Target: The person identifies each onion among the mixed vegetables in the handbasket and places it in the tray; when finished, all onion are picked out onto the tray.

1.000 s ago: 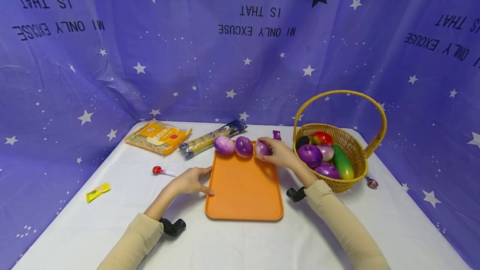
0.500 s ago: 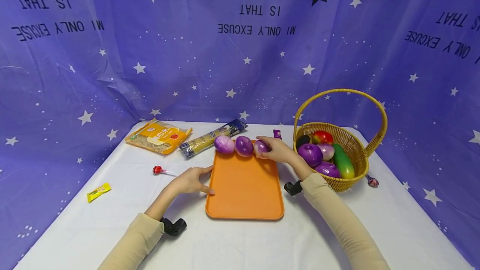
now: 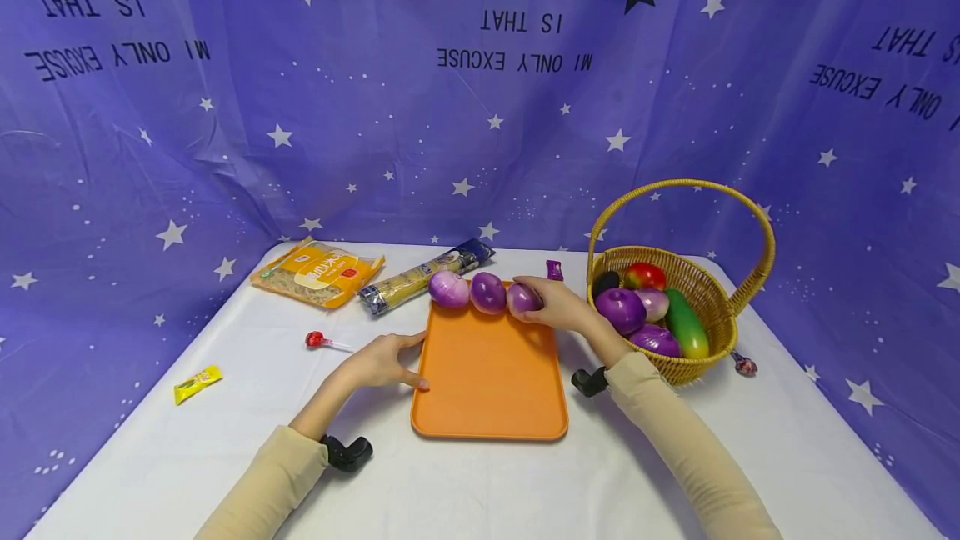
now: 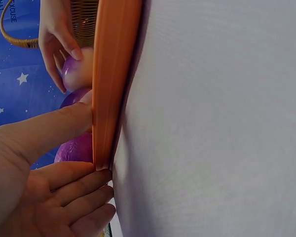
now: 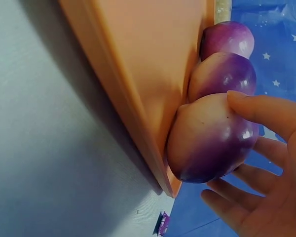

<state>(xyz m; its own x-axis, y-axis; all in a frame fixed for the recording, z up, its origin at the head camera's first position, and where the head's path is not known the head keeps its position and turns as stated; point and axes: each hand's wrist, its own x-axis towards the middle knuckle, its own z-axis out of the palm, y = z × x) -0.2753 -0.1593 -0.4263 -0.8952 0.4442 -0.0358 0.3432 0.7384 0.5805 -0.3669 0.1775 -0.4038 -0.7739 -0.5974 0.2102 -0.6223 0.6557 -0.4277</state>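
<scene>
Lightly clasped between curled fingers and thumb of the right hand (image 3: 558,305), a purple onion (image 3: 523,300) sits at the top right corner of the orange tray (image 3: 487,382), just below and right of the centre of the head view. It makes the third in a row along the far rim, right beside a middle onion (image 3: 488,293), with a paler onion (image 3: 448,290) at the left end. Over to the lower left of centre, the left hand (image 3: 375,363) has thumb and fingers spread apart against the tray's left edge, steadying it, I'd judge.

From where I stand, the step looks like settling this onion into line; whether its weight is fully on the tray I can't quite make out. What the next move calls for, to my eye, is a soft release: that round skin could roll, and a knock to its neighbour would spoil the row. More purple vegetables (image 3: 620,311) lie in the wicker basket (image 3: 678,372) at the right of the frame, so any reach there would need the fingers well clear first.
</scene>
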